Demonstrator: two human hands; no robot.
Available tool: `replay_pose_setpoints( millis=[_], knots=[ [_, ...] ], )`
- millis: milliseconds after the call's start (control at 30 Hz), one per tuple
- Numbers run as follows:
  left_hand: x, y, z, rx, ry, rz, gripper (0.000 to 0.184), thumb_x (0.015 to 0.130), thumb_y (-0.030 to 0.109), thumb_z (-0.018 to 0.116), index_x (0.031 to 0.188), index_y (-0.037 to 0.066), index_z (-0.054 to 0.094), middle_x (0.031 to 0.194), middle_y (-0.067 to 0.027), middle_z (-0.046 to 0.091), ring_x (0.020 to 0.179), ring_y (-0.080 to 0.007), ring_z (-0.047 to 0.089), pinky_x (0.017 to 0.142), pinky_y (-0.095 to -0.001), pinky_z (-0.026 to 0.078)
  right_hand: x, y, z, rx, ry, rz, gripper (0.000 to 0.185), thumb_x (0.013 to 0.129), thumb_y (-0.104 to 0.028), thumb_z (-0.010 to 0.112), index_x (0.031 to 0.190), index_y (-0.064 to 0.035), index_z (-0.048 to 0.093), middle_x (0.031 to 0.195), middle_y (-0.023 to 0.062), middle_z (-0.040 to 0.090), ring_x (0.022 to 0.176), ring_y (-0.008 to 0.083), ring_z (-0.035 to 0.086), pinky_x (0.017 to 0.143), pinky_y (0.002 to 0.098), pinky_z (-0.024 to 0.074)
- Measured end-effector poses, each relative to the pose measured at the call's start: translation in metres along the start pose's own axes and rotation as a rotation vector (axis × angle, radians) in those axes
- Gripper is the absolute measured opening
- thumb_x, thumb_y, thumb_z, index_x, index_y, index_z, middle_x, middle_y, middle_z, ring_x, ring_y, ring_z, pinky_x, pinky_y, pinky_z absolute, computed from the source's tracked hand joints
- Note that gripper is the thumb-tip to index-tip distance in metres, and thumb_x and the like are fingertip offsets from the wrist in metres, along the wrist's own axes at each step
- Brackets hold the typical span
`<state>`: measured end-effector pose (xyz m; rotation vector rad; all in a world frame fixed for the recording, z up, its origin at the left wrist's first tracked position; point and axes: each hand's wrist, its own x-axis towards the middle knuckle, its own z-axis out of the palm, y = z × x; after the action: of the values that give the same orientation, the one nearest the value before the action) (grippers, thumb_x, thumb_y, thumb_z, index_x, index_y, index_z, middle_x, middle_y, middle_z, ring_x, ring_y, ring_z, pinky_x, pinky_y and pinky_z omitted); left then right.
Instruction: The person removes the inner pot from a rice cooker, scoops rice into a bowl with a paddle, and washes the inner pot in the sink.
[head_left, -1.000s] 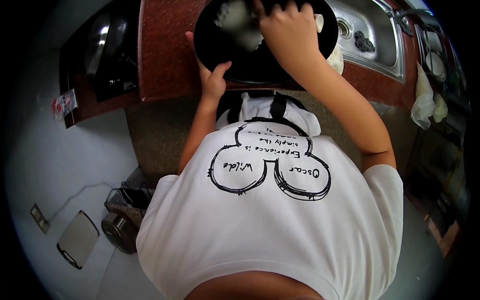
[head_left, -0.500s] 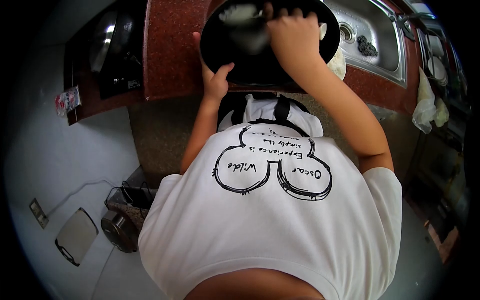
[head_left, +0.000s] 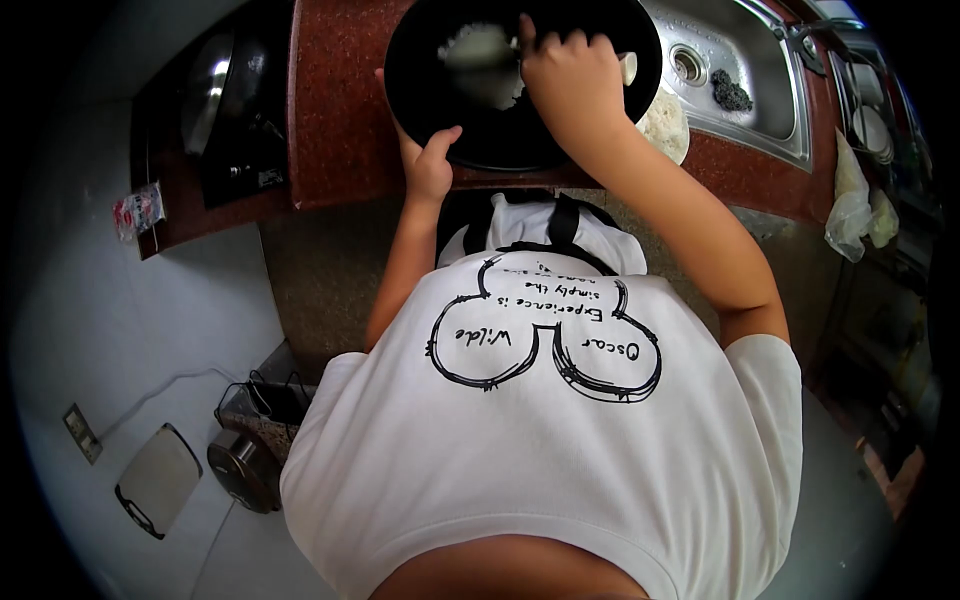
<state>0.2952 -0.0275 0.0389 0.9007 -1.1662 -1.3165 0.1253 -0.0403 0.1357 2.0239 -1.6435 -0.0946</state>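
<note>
Round black pan [head_left: 545, 142]: at twelve o'clock, over the speckled red-brown countertop [head_left: 340, 105], shifted slightly toward nine o'clock since half a second ago
Soft white mass [head_left: 475, 47]: in the pan, toward ten o'clock from its middle, the upper patch sharper than before, the lower one blurred
Left hand [head_left: 430, 172]: gripping the rim near eight o'clock, thumb over the edge
Right hand [head_left: 578, 75]: curled toward three o'clock, apparently round a cream, round-ended handle [head_left: 628, 68]
Pale rounded heap [head_left: 668, 128]: just outside the rim at four o'clock, more exposed now
Pan work: seems under way, the shift suggesting a steadying grip that gives a little
</note>
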Motion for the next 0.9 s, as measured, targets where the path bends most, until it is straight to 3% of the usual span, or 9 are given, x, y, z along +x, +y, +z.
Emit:
replay_pose_setpoints(
  millis=[133,167,300,500,600,633,800,900],
  knots=[
    [0.001,-0.003,-0.001,-0.025,0.011,-0.009,0.094,0.063,-0.006,0.045,0.141,0.008,-0.004,0.146,-0.0128,0.009,0.134,-0.0225,0.012,0.108,-0.0321,0.01,0.001,-0.002,0.016,-0.031,-0.008,-0.016,0.044,0.073,-0.013,0.054,0.117,-0.0101,0.055,0.069,0.0015,0.059,0.065,0.0153,0.057,0.055,0.0277,0.0404],
    [0.002,-0.004,-0.001,-0.029,0.015,-0.006,0.094,0.063,-0.006,0.045,0.141,0.008,-0.004,0.146,-0.0127,0.009,0.134,-0.0223,0.012,0.108,-0.0319,0.011,-0.004,-0.006,0.022,0.018,-0.021,-0.056,0.044,0.073,-0.015,0.056,0.116,-0.0042,0.054,0.07,0.0016,0.061,0.065,0.0165,0.057,0.056,0.0299,0.0374],
    [0.004,0.001,0.001,-0.085,0.035,-0.013,0.094,0.063,-0.007,0.045,0.141,0.009,-0.004,0.146,-0.0121,0.009,0.134,-0.022,0.013,0.107,-0.0317,0.011,-0.014,-0.011,0.027,0.066,-0.078,-0.145,0.038,0.076,-0.016,0.055,0.112,-0.0042,0.058,0.06,-0.0024,0.058,0.056,0.0151,0.055,0.054,0.0295,0.0365],
    [0.003,0.032,0.013,-0.026,0.043,0.066,0.093,0.064,-0.007,0.045,0.141,0.009,-0.004,0.146,-0.0122,0.009,0.134,-0.0218,0.012,0.107,-0.0314,0.011,0.018,0.007,-0.004,-0.078,0.138,0.162,0.038,0.07,-0.014,0.059,0.108,-0.0047,0.06,0.059,-0.0026,0.055,0.057,0.0121,0.057,0.047,0.0267,0.0389],
    [0.003,0.038,0.013,0.04,0.02,0.084,0.092,0.065,-0.006,0.045,0.141,0.008,-0.004,0.146,-0.0126,0.008,0.134,-0.0222,0.011,0.107,-0.0315,0.011,0.033,0.006,-0.001,-0.031,-0.003,0.219,0.026,0.077,-0.011,0.05,0.099,0.0003,0.06,0.068,0.003,0.058,0.062,0.0156,0.055,0.052,0.0301,0.0402],
    [0.003,0.038,0.013,0.068,0.022,0.093,0.092,0.065,-0.006,0.046,0.141,0.007,-0.003,0.146,-0.0128,0.008,0.134,-0.0224,0.011,0.107,-0.0316,0.01,0.026,-0.005,0.01,-0.165,0.041,0.245,0.039,0.071,-0.014,0.059,0.109,-0.0056,0.06,0.06,-0.0021,0.055,0.055,0.0127,0.054,0.045,0.0275,0.0368],
    [0.007,0.029,0.005,0.028,0.017,0.057,0.09,0.065,-0.005,0.046,0.141,0.005,-0.002,0.146,-0.0136,0.008,0.134,-0.0226,0.011,0.107,-0.0317,0.01,-0.019,-0.024,0.018,-0.121,-0.136,-0.02,0.033,0.074,-0.012,0.058,0.106,-0.0065,0.062,0.058,-0.0033,0.053,0.054,0.0137,0.052,0.046,0.0292,0.0361],
    [0.006,0.028,0.005,0.011,0.036,0.026,0.09,0.065,-0.005,0.046,0.141,0.005,-0.002,0.146,-0.0137,0.008,0.134,-0.0224,0.011,0.107,-0.0316,0.011,-0.018,-0.021,0.017,-0.108,-0.082,0.058,0.029,0.075,-0.012,0.058,0.103,-0.0066,0.063,0.058,-0.0036,0.054,0.053,0.0125,0.054,0.045,0.0282,0.0372]
  ],
)
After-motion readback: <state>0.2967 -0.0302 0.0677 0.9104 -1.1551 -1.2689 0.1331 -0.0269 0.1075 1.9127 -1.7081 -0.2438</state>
